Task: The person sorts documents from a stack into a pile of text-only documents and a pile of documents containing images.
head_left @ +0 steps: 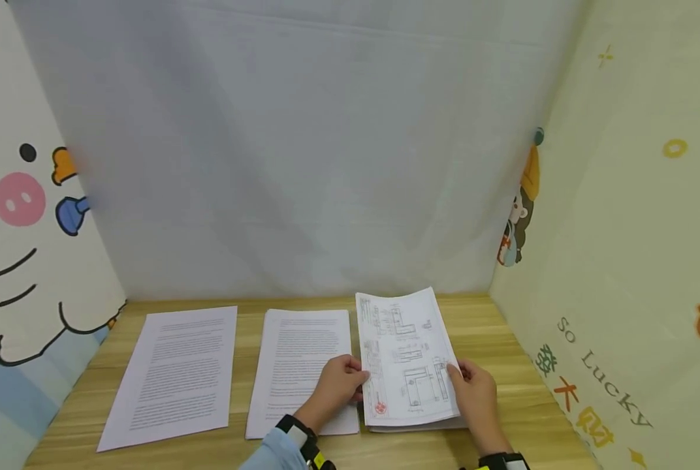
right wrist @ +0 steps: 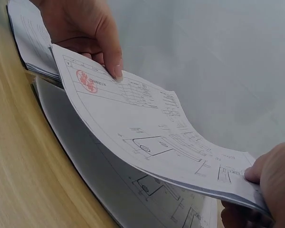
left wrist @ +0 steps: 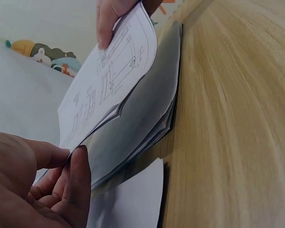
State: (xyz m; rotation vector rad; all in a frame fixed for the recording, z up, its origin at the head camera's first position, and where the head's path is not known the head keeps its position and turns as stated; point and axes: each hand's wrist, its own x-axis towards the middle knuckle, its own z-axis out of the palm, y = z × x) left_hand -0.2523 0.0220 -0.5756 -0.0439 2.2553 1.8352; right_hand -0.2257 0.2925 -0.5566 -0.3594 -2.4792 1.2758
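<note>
A thin stack of drawing sheets (head_left: 409, 352) with line diagrams and a red round stamp is raised above more sheets of the same kind. My left hand (head_left: 337, 385) pinches its left edge between thumb and fingers. On the opposite edge, my right hand (head_left: 476, 398) grips it with the thumb on top. The stack sags in a curve between both hands in the right wrist view. Beneath it lie the lower drawing sheets (right wrist: 76, 123), resting on the table. Left of these, partly behind my left hand, is a pile of text pages (head_left: 303, 365).
Farther left lies a printed text sheet (head_left: 174, 372) on the wooden table (head_left: 238, 450). A pale grey cloth (head_left: 326, 163) rises behind the table. Printed panels, one with a cartoon pig (head_left: 21, 196) and one with lettering (head_left: 608, 385), stand at the sides.
</note>
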